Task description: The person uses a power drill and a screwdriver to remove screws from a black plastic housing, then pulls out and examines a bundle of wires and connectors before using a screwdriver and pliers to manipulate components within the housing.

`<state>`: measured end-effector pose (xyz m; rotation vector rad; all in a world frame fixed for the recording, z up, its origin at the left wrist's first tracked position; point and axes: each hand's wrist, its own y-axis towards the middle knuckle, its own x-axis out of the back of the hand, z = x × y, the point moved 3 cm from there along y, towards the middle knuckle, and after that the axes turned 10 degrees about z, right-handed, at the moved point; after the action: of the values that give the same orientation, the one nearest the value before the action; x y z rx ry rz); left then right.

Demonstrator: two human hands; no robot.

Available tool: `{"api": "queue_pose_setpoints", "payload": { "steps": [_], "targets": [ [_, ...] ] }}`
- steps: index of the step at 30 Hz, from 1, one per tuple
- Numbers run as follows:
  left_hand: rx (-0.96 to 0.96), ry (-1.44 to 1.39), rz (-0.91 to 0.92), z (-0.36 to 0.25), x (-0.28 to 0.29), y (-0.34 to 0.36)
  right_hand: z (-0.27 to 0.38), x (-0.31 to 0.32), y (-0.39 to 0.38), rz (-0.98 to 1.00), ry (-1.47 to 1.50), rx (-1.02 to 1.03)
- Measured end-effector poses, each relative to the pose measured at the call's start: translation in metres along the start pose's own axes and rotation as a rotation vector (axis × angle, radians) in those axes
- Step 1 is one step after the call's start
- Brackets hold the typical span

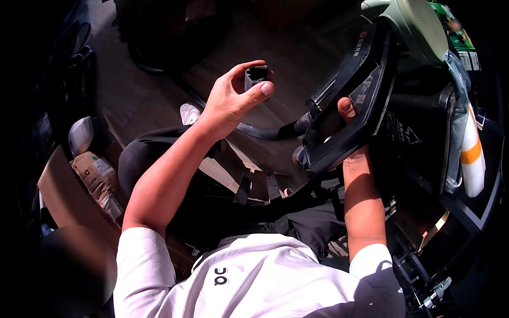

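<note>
My left hand is closed round a short, hollow black cap, its open end tilted up and the thumb along its near side. To the right, my right hand grips a large black plastic charging gun with a loop-shaped handle. The thumb shows inside the loop, while most of the other fingers are hidden behind it. A thick black cable runs into the gun's lower left end. The cap and the gun are held apart.
At the left stand an opened cardboard box and a brown parcel. A black bin is close on the right, beside a white roll with an orange band. A pale green plastic object rises behind the gun.
</note>
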<state>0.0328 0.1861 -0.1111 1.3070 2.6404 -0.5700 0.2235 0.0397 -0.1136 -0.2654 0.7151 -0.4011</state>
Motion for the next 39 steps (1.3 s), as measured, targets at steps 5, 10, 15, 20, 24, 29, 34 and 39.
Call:
{"api": "queue_pose_setpoints", "payload": {
  "steps": [5,10,15,20,24,29,34,39],
  "targets": [
    [0.19,0.21,-0.073,0.053,0.018,0.024,-0.014,0.021,0.005,0.111,0.333,-0.094],
    [0.48,0.363,-0.075,0.123,0.043,0.066,-0.014,0.028,0.006,-0.032,-0.02,-0.035],
    [0.495,0.536,-0.259,0.252,0.083,0.094,-0.022,0.028,0.009,-0.182,-0.198,-0.061],
    [0.597,0.532,-0.194,0.253,0.065,0.112,-0.009,0.023,0.006,-0.265,-0.225,-0.038],
    [0.566,0.501,-0.251,0.315,0.097,0.106,-0.009,0.016,0.009,-0.238,-0.167,-0.047],
    [0.489,0.606,-0.223,0.291,0.099,0.099,-0.005,0.012,0.011,-0.249,-0.285,0.003],
    [0.608,0.302,0.087,0.102,0.048,0.116,-0.004,0.0,0.022,-0.157,-0.258,0.08],
    [0.221,0.422,0.208,-0.076,-0.032,0.038,-0.004,-0.049,0.018,-0.181,-0.877,0.056]
  ]
}}
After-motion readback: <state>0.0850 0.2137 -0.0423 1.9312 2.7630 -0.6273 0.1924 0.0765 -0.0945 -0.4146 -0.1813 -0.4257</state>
